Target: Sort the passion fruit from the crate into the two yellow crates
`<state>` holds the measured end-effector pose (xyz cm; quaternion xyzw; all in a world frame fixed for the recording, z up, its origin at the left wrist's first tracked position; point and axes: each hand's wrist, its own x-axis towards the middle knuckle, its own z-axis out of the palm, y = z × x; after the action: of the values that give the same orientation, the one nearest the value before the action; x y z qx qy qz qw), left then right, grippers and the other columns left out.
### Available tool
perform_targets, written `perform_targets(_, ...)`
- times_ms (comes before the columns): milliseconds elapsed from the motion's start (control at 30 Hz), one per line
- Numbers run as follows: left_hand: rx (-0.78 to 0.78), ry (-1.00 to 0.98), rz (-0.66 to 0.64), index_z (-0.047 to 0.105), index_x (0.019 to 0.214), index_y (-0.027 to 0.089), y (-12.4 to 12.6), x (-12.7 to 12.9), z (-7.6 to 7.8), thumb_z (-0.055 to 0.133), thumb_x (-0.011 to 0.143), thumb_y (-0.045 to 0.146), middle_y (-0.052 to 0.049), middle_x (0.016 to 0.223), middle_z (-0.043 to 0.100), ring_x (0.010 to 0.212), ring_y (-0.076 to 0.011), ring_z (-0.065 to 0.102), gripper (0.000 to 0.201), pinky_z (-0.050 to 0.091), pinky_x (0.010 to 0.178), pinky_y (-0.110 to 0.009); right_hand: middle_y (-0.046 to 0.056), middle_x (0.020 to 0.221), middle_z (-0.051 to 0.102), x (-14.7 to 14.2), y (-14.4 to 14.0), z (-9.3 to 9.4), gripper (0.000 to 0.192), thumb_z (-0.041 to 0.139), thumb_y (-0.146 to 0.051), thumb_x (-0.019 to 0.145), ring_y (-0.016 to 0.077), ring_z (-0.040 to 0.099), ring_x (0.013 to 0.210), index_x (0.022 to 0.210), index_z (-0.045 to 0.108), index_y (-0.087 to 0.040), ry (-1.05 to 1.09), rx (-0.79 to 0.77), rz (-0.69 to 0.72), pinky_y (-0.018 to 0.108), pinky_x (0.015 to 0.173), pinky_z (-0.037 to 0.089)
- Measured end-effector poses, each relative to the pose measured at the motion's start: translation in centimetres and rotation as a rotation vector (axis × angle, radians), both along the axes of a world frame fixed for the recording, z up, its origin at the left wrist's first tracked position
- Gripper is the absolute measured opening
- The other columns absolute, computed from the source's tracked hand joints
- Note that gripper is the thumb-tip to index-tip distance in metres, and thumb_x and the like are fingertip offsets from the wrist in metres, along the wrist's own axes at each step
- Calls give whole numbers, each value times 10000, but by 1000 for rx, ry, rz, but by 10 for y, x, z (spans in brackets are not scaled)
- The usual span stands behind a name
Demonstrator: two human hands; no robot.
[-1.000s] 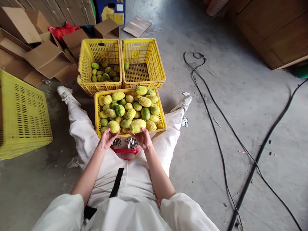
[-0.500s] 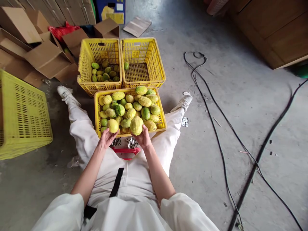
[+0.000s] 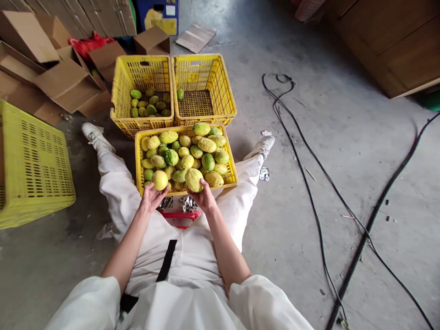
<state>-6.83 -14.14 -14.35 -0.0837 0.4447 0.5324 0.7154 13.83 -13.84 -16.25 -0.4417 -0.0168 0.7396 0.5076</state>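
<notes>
A round fruit [image 3: 160, 180] is held in the left hand [image 3: 153, 197], its near side gripped between thumb and fingers. A larger fruit [image 3: 194, 180], yellow and slightly tapered, is clasped by the right hand [image 3: 202, 196] in the same manner. The two fruits are kept apart, side by side at the near edge of the front crate [image 3: 232, 160]. That crate is heaped with yellow and green fruit [image 3: 187, 162], and is set between the spread legs [image 3: 237, 192], which are clad in white.

Just beyond it, two deeper yellow crates are placed side by side. In the left one [image 3: 141, 123], a small batch of mostly green fruit [image 3: 151, 110] is gathered on the bottom; in the right one [image 3: 220, 87], a single green fruit [image 3: 180, 94] is seen by the wall shared with its neighbour. Another crate [image 3: 41, 165] is stood on the floor [image 3: 292, 256] at far left, near opened boxes [image 3: 65, 82]. Black cables [image 3: 369, 220] are strewn across the floor at right.
</notes>
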Motion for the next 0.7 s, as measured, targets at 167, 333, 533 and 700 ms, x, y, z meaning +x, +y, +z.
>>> perform_targets(167,6,-25,-68,512,1318,162,-1,-2,1,593,769,288,-133,1058,713,1039,-270,698,569,596,917,-408,27,1053,731,1,-1,1,400,829,-406,681,228,681,1002,988,626,-247,10,13,30,383,809,624)
perform_targets(333,17,11,-93,548,1290,162,-1,-1,-1,602,757,264,-115,980,712,963,-268,705,544,594,902,-428,46,1051,739,3,-4,5,450,853,-396,674,265,703,1030,1023,611,-249,77,40,99,462,852,631)
perform_targets(533,24,6,-90,573,1254,182,-1,-2,-6,569,789,256,-97,919,702,796,-218,694,471,605,726,-341,45,1052,753,0,-2,4,529,877,-374,625,278,696,1073,1072,620,-258,75,51,41,449,870,637)
perform_targets(700,19,12,-82,571,1217,197,-1,-3,-5,600,777,298,-101,964,713,945,-265,707,453,588,893,-441,29,1024,754,-1,-1,2,583,894,-364,577,264,691,1075,1085,626,-260,80,33,-11,436,904,627)
